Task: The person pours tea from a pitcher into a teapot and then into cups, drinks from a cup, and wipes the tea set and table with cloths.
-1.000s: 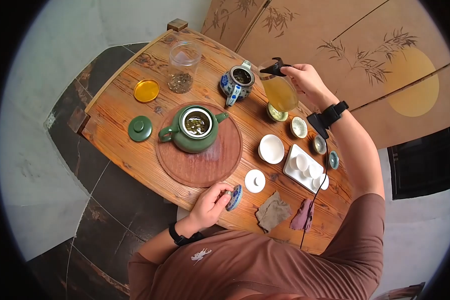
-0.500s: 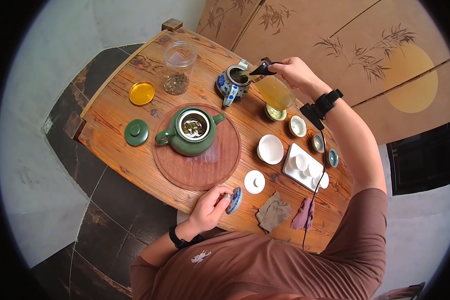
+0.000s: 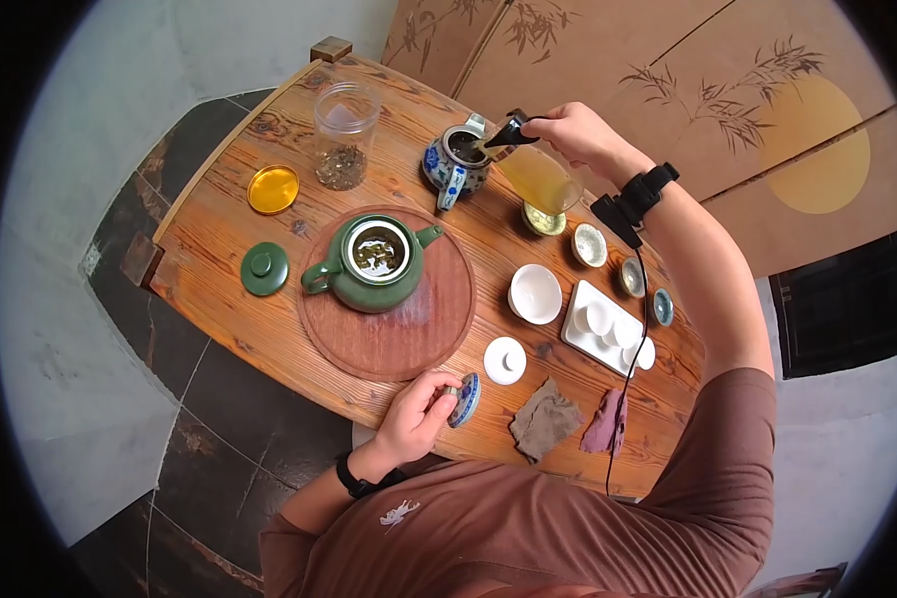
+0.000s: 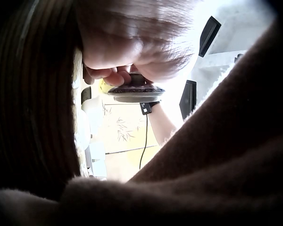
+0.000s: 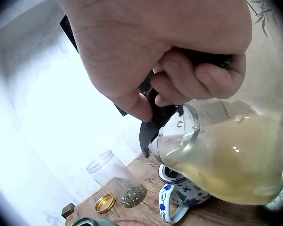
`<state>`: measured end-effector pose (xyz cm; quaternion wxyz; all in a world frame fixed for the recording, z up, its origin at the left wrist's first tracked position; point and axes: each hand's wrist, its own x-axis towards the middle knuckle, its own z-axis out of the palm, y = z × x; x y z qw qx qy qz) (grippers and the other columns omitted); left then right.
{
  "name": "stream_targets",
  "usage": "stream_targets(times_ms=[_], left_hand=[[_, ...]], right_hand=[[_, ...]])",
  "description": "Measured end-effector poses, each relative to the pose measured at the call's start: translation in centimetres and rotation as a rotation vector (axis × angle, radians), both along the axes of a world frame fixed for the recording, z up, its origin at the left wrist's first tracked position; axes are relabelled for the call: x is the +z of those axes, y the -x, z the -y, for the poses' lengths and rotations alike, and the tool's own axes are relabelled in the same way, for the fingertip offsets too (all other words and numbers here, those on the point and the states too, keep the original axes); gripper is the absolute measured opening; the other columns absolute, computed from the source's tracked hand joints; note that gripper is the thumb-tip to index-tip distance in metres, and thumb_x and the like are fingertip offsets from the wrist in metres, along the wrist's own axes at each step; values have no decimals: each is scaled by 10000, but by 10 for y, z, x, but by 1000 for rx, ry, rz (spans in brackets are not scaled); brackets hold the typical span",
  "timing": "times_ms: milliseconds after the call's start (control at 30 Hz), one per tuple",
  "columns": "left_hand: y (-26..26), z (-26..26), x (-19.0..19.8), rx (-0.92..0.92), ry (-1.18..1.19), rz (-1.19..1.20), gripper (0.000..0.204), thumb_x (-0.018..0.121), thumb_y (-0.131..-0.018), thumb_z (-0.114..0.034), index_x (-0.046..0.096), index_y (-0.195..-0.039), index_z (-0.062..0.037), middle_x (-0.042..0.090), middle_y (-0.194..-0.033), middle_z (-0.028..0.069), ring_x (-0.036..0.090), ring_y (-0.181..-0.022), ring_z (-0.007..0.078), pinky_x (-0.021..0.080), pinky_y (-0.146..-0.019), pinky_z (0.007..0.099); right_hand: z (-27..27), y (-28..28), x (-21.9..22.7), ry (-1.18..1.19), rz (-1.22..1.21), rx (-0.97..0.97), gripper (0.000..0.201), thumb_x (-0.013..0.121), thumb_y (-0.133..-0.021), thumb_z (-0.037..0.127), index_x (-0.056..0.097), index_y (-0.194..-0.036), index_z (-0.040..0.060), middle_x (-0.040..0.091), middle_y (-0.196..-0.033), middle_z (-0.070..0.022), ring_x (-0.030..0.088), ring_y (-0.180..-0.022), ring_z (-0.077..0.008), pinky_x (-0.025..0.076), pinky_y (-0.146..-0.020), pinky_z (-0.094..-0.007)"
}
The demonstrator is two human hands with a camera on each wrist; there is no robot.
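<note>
My right hand (image 3: pixel 578 135) grips the black handle of a glass pitcher (image 3: pixel 540 179) holding pale yellow tea. The pitcher is tipped, its spout over the open mouth of a blue-and-white teapot (image 3: pixel 436 171), and tea runs toward that opening. From the right wrist view, the tea (image 5: pixel 236 160) lies along the tilted glass, near the spout. My left hand (image 3: pixel 412 417) pinches the knob of a blue-and-white teapot lid (image 3: pixel 465 401) at the table's near edge, the lid standing on its side. A green teapot (image 3: pixel 374 297), uncovered with leaves and liquid inside, sits on a round wooden board (image 3: pixel 389 349).
Left of the green teapot lie its green lid (image 3: pixel 264 269) and a gold lid (image 3: pixel 272 189). A clear jar (image 3: pixel 347 130) holds dry leaves. To the right are a white bowl (image 3: pixel 535 294), a white lid (image 3: pixel 505 360), small cups on a white tray (image 3: pixel 580 329), and a brown cloth (image 3: pixel 546 421).
My right hand has moved slightly left and tipped the pitcher further, bringing its spout over the blue-and-white teapot; tea now flows. The left hand keeps holding the lid in place.
</note>
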<state>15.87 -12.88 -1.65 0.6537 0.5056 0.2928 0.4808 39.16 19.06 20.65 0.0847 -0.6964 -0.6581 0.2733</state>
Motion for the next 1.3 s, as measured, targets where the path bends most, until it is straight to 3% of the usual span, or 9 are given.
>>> stream_targets(times_ms=[567, 867, 1067, 1300], left_hand=[[0, 1, -4, 2, -7, -22, 215, 572, -1069, -124, 601, -1239, 4, 618, -1054, 59, 562, -851, 103, 497, -778, 265], [-1, 1, -9, 10, -17, -12, 219, 579, -1064, -126, 599, -1239, 4, 618, -1041, 59, 561, -848, 108, 493, -776, 267], [-1, 1, -8, 10, -2, -14, 217, 569, -1074, -129, 597, -1243, 3, 617, -1044, 50, 562, -861, 99, 494, -782, 261], [-5, 2, -5, 8, 46, 12, 205, 547, -1093, -130, 582, -1251, -4, 613, -1044, 18, 550, -900, 75, 489, -799, 250]], right_hand=[[-10, 2, 1, 13, 35, 45, 321, 694, -949, 329, 655, -765, 69, 380, -560, 67, 322, -481, -75, 259, -447, -290], [-3, 3, 6, 1, -63, 12, 324, 701, -957, 323, 635, -760, 75, 396, -583, 67, 321, -491, -73, 259, -461, -283], [20, -16, 1, -9, -608, -114, 253, 698, -989, 233, 580, -805, 106, 355, -612, 89, 280, -515, -55, 214, -481, -274], [78, -53, -4, -133, -1263, -181, 296, 688, -993, 271, 510, -788, 153, 328, -604, 91, 263, -520, -62, 219, -506, -269]])
